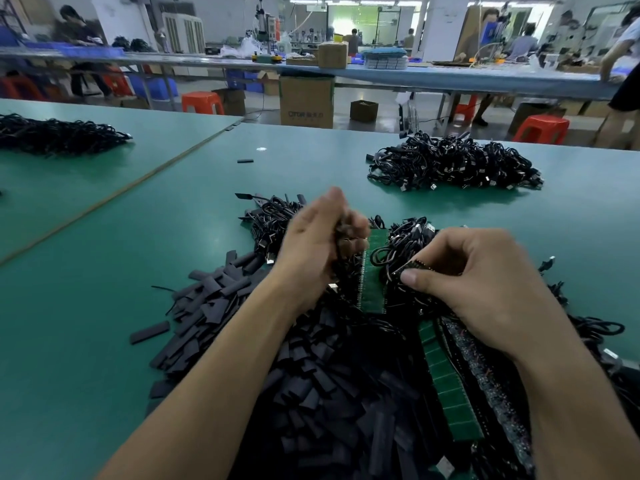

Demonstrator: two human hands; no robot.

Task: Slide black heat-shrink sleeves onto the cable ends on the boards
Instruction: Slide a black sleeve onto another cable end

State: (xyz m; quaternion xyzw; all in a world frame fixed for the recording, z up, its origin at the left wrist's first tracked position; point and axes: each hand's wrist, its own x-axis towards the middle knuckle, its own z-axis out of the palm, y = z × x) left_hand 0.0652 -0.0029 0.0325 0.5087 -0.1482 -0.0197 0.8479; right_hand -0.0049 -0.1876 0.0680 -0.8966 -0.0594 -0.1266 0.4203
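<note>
Left hand [318, 244]: motion-blurred, fingers curled round a small clutch of flat black heat-shrink sleeves [347, 235], held above the far end of a narrow green circuit-board strip [374, 275].

Right hand [485, 282]: thumb and fingertips pinch a black cable end [414, 266] just right of that strip. Whether a sleeve is on it, I cannot tell.

A tangle of thin black cables [408, 242] crowds between my two hands and covers the strip's right edge. Under my right wrist lies a second green board strip [446, 382], running toward me. Below my left forearm spreads the loose heap of black sleeve pieces [277, 358]; one single sleeve [149, 332] lies apart to its left on the green table mat [104, 271].

Well beyond my right hand sits a separate mound of black cables with plugs [453, 164].
</note>
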